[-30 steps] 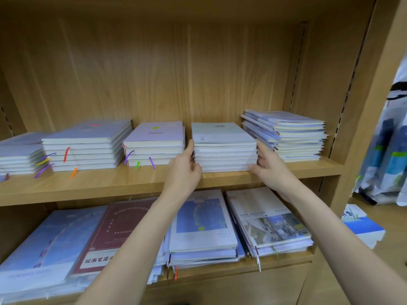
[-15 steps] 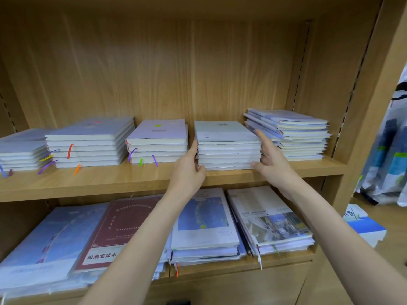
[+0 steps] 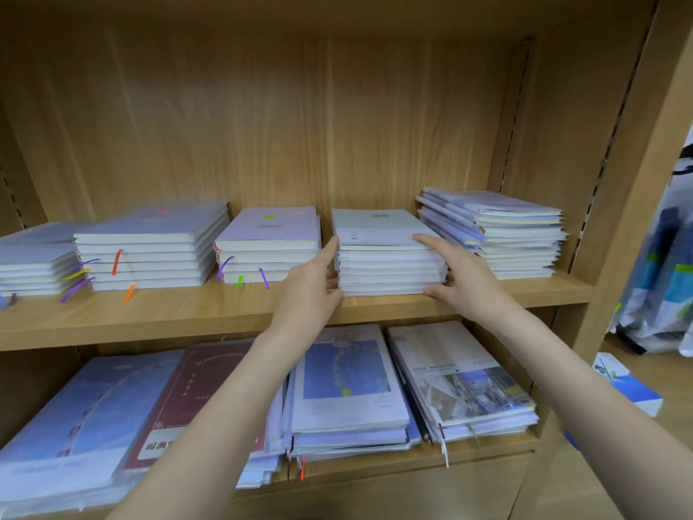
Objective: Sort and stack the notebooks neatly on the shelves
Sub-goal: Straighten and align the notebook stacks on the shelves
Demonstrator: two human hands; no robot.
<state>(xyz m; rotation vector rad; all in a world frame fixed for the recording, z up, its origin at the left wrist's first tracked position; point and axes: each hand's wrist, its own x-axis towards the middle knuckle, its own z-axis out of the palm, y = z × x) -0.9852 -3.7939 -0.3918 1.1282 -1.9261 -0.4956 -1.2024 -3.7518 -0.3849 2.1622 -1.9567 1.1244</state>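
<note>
Stacks: four on lower shelf (image 3: 375,471), five on upper shelf (image 3: 187,313). Left hand (image 3: 307,294) and right hand (image 3: 465,279), fingers straight, press pale stack (image 3: 386,253) at 12 o'clock. Since earlier, right fingers climbed onto its top.

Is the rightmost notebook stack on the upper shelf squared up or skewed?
Skewed: the rightmost stack of pale blue notebooks has edges fanned out unevenly.

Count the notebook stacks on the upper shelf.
5: far-left stack, cut by the frame edge; second stack; third stack; fourth stack between both hands; right stack.
</note>
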